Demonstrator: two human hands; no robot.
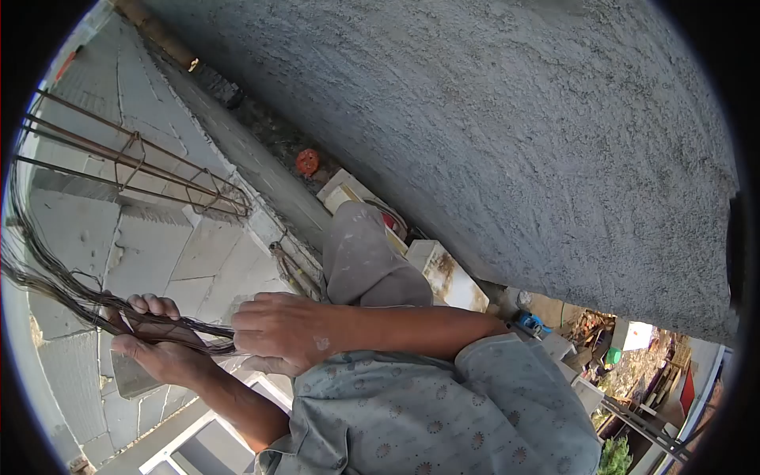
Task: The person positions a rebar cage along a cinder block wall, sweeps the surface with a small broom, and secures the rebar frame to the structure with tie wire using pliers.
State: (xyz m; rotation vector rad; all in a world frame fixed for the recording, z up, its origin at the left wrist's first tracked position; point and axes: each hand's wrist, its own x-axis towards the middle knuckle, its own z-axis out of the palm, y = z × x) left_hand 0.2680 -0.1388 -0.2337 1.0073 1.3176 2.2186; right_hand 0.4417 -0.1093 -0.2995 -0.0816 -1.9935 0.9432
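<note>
A long bundle of thin dark wire [59, 277] runs from the left edge to the middle left. My left hand [170, 356] is wrapped round the bundle, with the thumb below and curled fingertips above. Close on its right, my right hand [273, 328] is closed at the bundle's right end, back of the hand up. What lies inside its fingers is hidden. Behind the hands is a light block wall [79, 229], with a tied rebar cage [131, 162] sticking out above the wire.
A rough grey plastered wall [507, 142] fills the upper right. My bent knee [364, 249] is near the centre. An orange round object [307, 162] and a stained white container [443, 273] lie in the gap between walls. Debris and a blue object [533, 322] are far below right.
</note>
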